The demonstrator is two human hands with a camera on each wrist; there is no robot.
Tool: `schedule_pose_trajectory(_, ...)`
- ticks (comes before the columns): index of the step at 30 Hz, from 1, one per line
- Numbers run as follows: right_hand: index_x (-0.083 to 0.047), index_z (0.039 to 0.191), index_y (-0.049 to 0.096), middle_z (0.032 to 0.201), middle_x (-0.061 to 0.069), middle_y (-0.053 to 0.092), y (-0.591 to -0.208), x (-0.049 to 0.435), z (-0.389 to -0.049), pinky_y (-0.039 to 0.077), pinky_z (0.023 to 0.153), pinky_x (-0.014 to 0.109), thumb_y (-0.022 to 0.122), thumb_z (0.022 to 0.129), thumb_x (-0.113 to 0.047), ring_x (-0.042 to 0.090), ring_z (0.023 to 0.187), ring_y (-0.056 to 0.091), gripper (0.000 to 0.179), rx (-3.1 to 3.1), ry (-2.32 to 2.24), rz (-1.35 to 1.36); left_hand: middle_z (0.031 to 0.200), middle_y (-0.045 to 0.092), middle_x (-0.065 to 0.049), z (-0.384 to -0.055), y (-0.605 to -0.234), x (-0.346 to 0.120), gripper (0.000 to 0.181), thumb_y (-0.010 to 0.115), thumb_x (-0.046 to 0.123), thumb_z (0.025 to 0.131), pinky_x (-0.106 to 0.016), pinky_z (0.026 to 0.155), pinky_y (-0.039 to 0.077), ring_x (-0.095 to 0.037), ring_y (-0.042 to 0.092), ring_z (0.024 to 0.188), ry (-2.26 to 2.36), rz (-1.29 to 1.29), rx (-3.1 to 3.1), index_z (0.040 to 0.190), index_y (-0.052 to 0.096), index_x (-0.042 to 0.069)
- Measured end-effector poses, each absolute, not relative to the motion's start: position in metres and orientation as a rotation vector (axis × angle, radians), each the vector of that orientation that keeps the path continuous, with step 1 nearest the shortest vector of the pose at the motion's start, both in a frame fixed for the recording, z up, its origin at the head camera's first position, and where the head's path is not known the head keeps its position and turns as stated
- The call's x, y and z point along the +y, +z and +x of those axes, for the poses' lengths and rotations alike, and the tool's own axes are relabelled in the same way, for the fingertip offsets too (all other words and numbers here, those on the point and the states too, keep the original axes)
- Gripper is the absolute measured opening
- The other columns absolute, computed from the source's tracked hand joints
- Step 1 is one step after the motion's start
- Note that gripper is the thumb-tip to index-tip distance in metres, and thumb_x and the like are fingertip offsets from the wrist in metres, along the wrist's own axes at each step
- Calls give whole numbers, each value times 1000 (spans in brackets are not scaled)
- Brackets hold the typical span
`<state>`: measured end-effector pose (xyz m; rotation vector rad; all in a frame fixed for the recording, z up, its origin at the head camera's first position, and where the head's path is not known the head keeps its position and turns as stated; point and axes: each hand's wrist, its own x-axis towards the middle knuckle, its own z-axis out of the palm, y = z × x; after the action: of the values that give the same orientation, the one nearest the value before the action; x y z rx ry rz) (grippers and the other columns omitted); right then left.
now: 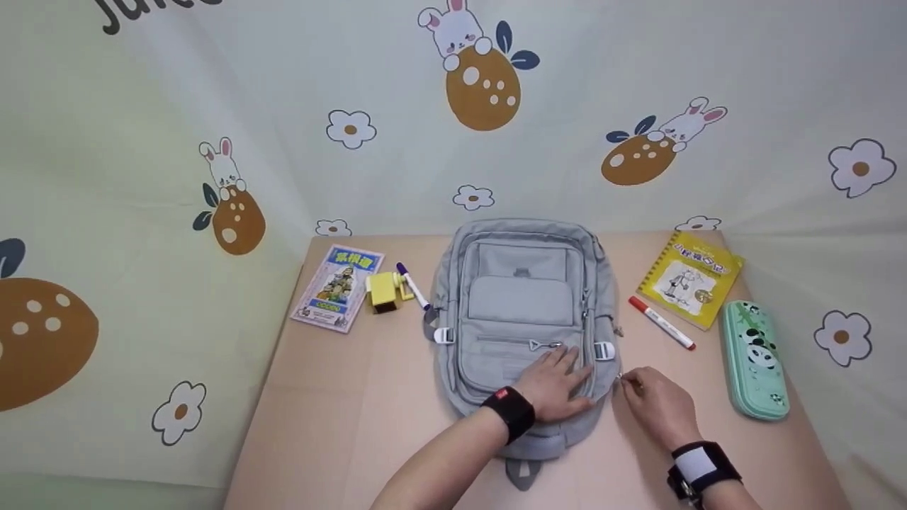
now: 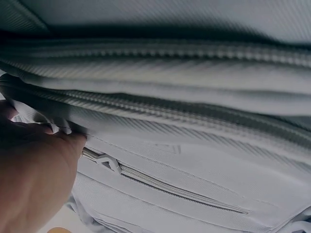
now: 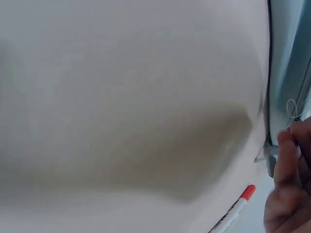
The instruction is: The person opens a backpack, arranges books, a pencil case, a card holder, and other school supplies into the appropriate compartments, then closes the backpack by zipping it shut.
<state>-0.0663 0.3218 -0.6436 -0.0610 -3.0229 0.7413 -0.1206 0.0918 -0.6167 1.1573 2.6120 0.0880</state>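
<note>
A grey backpack (image 1: 521,301) lies front side up in the middle of the table. My left hand (image 1: 556,386) rests on its lower front with spread fingers, beside the front pocket zipper (image 2: 182,191) and its triangular pull (image 1: 535,346). At the backpack's lower right edge, my right hand (image 1: 660,405) pinches a small zipper pull (image 1: 619,377) between thumb and forefinger, most of it hidden by the fingertips. A thin pale loop (image 3: 292,108) stands out at those fingertips in the right wrist view.
Left of the backpack lie a pink-edged booklet (image 1: 339,287), a yellow sharpener-like object (image 1: 383,289) and a purple-capped marker (image 1: 414,287). To the right are a red-capped marker (image 1: 662,324), a yellow book (image 1: 691,278) and a mint panda pencil case (image 1: 755,361). A printed cloth (image 1: 397,177) hangs behind.
</note>
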Motion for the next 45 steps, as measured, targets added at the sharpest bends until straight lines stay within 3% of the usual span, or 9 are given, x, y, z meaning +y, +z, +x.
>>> schedule_pose_trajectory(14, -14, 95, 74, 86, -2, 67, -627, 286, -38, 55, 67, 39, 75, 85, -13, 14, 76, 64, 10, -3121, 696, -15, 169, 20, -4, -122, -626, 95, 69, 35, 68, 102, -36, 122, 19, -22, 15, 155, 70, 1131, 2619, 161, 31, 33)
schedule_pose_trajectory(23, -15, 98, 74, 87, -3, 67, -625, 274, -33, 55, 67, 38, 76, 85, -13, 13, 76, 64, 13, -3085, 681, 31, 168, 22, -7, -117, -623, 89, 66, 29, 63, 105, -35, 122, 21, -24, 20, 154, 48, 1178, 2632, 161, 33, 29)
schedule_pose_trajectory(31, -14, 98, 75, 88, -2, 67, -624, 276, -30, 55, 68, 37, 74, 86, -12, 13, 78, 64, 12, -3076, 756, -51, 167, 27, -9, -101, -614, 64, 54, 28, 48, 110, -29, 121, 22, -23, 24, 153, 163, 1259, 2530, 158, 41, 27)
schedule_pose_trajectory(45, -14, 91, 74, 86, 0, 69, -619, 275, -29, 53, 66, 37, 75, 86, -16, 15, 77, 65, 5, -3031, 873, -143, 156, 47, -5, -89, -612, 36, 40, 43, 37, 109, -31, 116, 34, -19, 42, 144, 239, 1329, 2550, 141, 63, 25)
